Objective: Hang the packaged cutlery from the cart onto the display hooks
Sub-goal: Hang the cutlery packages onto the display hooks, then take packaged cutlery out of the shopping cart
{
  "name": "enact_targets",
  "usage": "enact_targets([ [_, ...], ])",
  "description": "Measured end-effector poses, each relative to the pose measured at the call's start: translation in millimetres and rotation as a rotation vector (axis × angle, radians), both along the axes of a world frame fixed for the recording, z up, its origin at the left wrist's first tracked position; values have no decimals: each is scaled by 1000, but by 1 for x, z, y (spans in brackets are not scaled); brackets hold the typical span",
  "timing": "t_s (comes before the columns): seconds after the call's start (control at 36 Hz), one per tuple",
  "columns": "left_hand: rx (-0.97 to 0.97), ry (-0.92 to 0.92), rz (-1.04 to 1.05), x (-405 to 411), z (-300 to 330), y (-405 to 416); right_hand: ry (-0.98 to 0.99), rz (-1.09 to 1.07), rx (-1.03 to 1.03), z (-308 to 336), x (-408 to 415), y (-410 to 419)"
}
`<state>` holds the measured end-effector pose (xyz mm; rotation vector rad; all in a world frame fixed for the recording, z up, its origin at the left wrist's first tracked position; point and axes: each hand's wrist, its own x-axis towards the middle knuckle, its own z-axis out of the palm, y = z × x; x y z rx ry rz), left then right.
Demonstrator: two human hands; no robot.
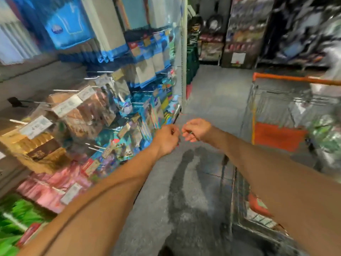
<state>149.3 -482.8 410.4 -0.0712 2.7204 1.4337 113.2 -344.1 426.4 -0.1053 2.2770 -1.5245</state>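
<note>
The view is blurred by motion. My left hand (167, 138) and my right hand (197, 130) are stretched out close together over the aisle floor, near the end of the display rack (114, 111). Both have curled fingers; whether they pinch something small between them I cannot tell. No cutlery pack shows clearly in either hand. Metal display hooks (96, 72) with price tags (36, 124) stick out of the rack on the left, many carrying hanging packets. The shopping cart (276, 115), wire with orange trim, stands on the right with shiny packaged goods (326, 137) in it.
Grey floor (212, 93) runs ahead between the rack and the cart. Pink packs (49, 187) and green packs (16, 217) hang low at left. Dark shelving with goods (245, 34) closes the far end. A green crate stack (191, 60) stands past the rack's end post.
</note>
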Motion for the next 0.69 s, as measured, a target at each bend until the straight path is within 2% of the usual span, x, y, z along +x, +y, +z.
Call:
enact_targets([
  [0.17, 7, -47, -200, -56, -1, 68, 30, -184, 26, -9, -28, 79],
  [0.36, -87, -58, -438, -119, -23, 138, -2, -408, 10, -34, -54, 150],
  [0.69, -120, -170, -737, -148, -88, 275, -166, -802, 53, -89, -19, 280],
])
